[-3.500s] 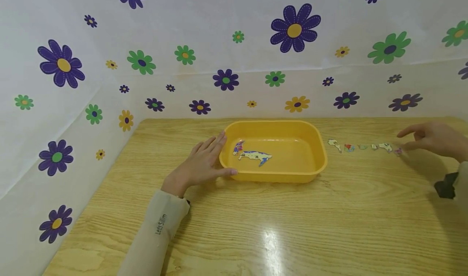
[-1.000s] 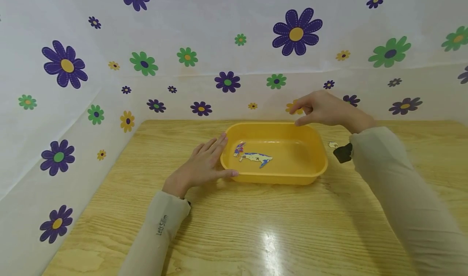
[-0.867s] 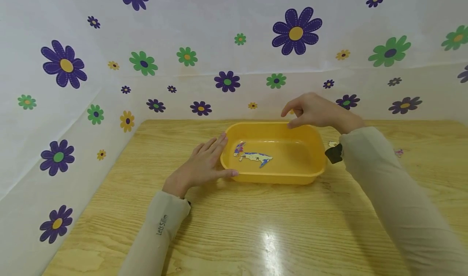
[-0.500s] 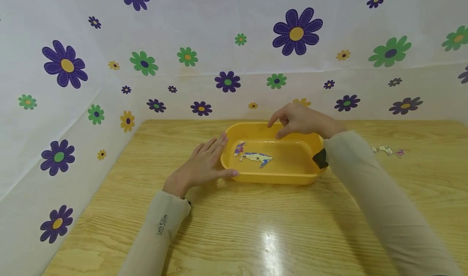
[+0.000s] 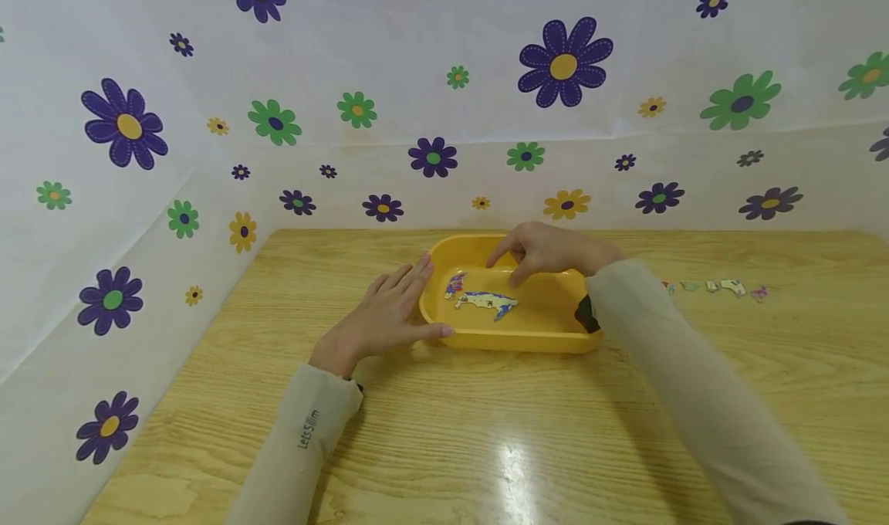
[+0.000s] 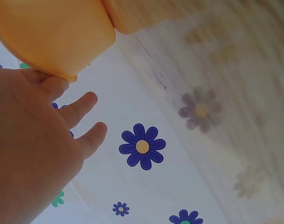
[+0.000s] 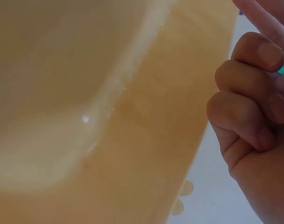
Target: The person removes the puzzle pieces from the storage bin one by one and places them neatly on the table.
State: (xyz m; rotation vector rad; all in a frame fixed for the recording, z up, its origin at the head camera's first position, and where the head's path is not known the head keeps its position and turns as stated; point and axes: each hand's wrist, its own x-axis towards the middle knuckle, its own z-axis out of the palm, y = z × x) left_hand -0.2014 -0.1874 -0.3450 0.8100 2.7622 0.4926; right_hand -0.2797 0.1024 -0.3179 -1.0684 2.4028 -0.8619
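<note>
My left hand [image 5: 382, 313] lies against the left end of a yellow plastic tub [image 5: 521, 342], fingers stretched along the outside and thumb at the near rim. In the left wrist view, that hand's fingertips reach just past the tub's edge. Over the tub's interior is my right hand [image 5: 549, 248], index finger and thumb held apart with nothing between them. Its other fingers [image 7: 242, 107] are folded in the right wrist view. Close left of its fingertips, on the tub floor, lie a flat cream-and-blue map-like piece [image 5: 486, 299] and a smaller pink-and-blue piece [image 5: 454, 286].
Right of the tub, small flat pieces sit in a row on the wooden table [image 5: 417, 448]: a green one [image 5: 689, 286], a cream one [image 5: 732, 286] and a pink-purple one [image 5: 759, 293] among them. The right sleeve [image 5: 667, 355] covers the row's left end. A flowered sheet [image 5: 389, 38] hangs behind.
My right hand has come from the row of pieces at the right, over the tub's back rim, then left and down into the tub. My left hand has stayed at the tub's left end.
</note>
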